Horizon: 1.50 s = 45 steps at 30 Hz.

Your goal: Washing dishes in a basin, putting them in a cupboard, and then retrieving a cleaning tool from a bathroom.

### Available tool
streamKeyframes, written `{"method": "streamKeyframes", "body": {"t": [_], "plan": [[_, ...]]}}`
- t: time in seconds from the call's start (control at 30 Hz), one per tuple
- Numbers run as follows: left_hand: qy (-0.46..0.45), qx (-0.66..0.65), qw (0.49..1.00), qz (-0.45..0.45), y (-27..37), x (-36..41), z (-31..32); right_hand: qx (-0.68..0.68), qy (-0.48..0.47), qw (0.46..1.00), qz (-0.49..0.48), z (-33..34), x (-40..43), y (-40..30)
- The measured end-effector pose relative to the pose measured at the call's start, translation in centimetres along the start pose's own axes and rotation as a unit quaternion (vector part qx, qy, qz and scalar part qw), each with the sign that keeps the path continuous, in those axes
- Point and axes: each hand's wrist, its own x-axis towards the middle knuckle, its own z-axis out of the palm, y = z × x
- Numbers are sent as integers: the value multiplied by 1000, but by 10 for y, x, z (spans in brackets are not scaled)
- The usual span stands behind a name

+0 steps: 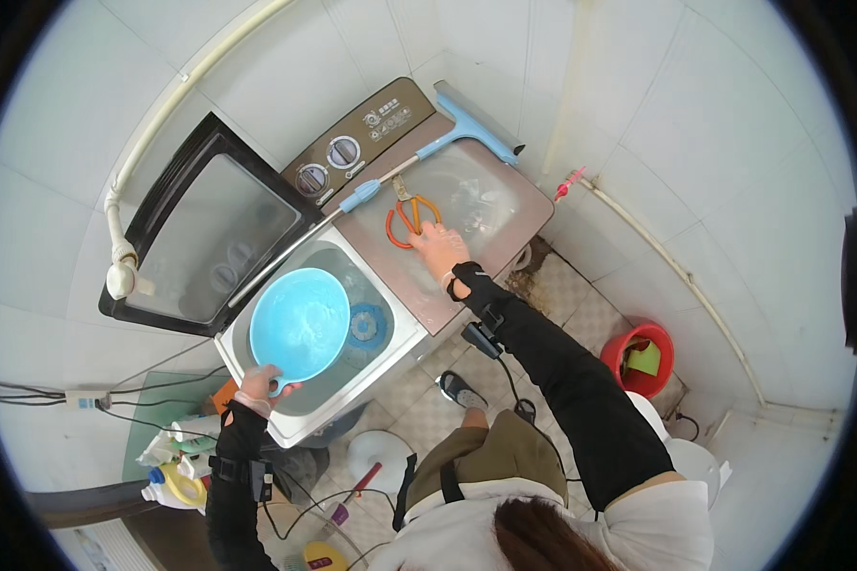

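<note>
My left hand [263,387], in a clear glove, grips the handle of a light-blue plastic basin [300,325] at its near edge. The basin is tilted over the open white tub [321,250] of a twin-tub washing machine. On the machine's closed lid [400,275], my right hand [439,250] touches the handles of orange-handled scissors [414,214]; whether the fingers close on them is hard to tell. A light-blue window squeegee [464,132] with a long metal pole lies across the machine, its pole running along the far side of the tub.
A raised dark-framed lid [214,228] stands behind the tub, near the control panel [343,153]. A red bucket [638,360] stands on the floor at right. Detergent bottles [178,487] and cables are at lower left. A white round stool [380,460] stands below the machine.
</note>
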Motion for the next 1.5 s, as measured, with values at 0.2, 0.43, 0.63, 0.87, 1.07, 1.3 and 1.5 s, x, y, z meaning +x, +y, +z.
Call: {"method": "streamKeyframes", "body": {"t": [0.2, 0.43, 0.63, 0.87, 1.07, 1.3, 1.5], "plan": [[-77, 66, 991, 86, -9, 3, 10, 10, -23, 1000, -8, -16, -26, 10], [-50, -14, 998, 39, 37, -3, 63, 146, -16, 987, 63, -42, -74, 25], [-34, -39, 998, 36, 55, 18, 65, 265, 21, 954, 142, -73, -106, 28], [-206, -84, 974, 32, 39, 56, 58, 358, 96, 908, 194, -67, -134, 40], [-130, 121, 971, 162, -1, 104, 13, 527, 23, 810, 256, -100, -155, 33], [-1, -30, 999, 18, 44, -30, 140, 556, 114, 783, 253, -108, -206, 69], [7, 22, 998, 61, 23, -37, 141, 565, 106, 780, 245, -131, -247, 84]]}}
